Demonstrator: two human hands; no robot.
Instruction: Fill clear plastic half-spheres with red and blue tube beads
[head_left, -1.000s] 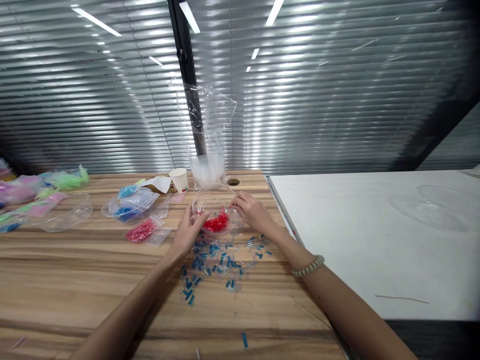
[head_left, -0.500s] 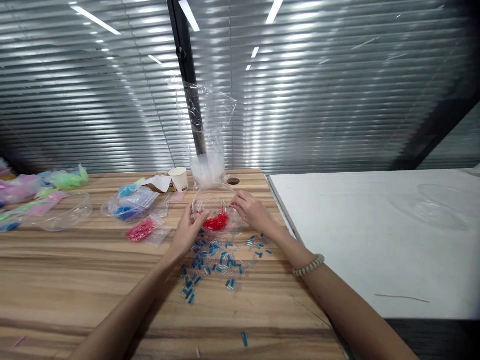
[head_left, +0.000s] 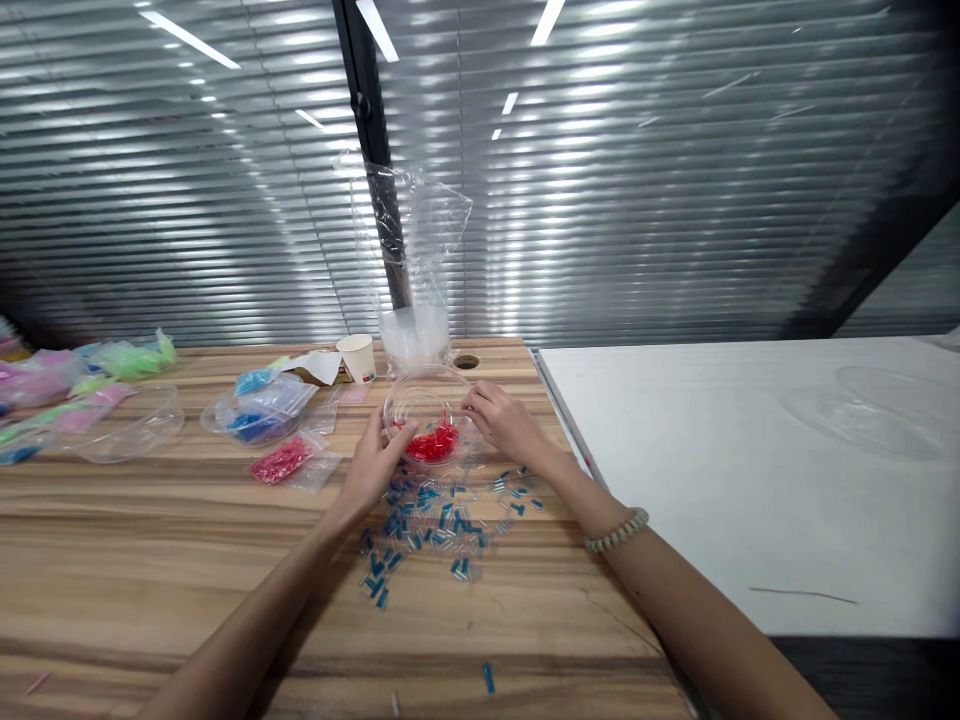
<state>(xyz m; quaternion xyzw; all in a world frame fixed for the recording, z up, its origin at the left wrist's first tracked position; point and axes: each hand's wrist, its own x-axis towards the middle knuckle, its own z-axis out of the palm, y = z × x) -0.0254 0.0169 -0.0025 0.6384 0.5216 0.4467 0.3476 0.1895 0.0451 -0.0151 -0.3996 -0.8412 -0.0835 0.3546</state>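
A clear round plastic bowl (head_left: 427, 374) is tilted toward me, with a heap of small red tube-like pieces (head_left: 433, 443) in its lower part. My left hand (head_left: 377, 460) grips the bowl's left side, thumb over the rim and fingers behind. At the right rim, my right hand (head_left: 501, 420) has its fingers curled and pressed together close to the red pieces; what they pinch is too small to make out. Beneath and in front of the bowl, blue and clear capsule-like tubes (head_left: 420, 530) lie scattered on the wooden table (head_left: 187, 560).
Left of my hands lie a bag of pinkish-red pieces (head_left: 281, 460) and a clear tray with blue bags (head_left: 259, 425). Behind stand a paper cup (head_left: 358, 358) and a stack of clear containers (head_left: 415, 338) in plastic. A white table (head_left: 720, 480) adjoins on the right.
Both hands and the bowl stay nearly in place. The red pieces and my right fingers have shifted very slightly to the right.
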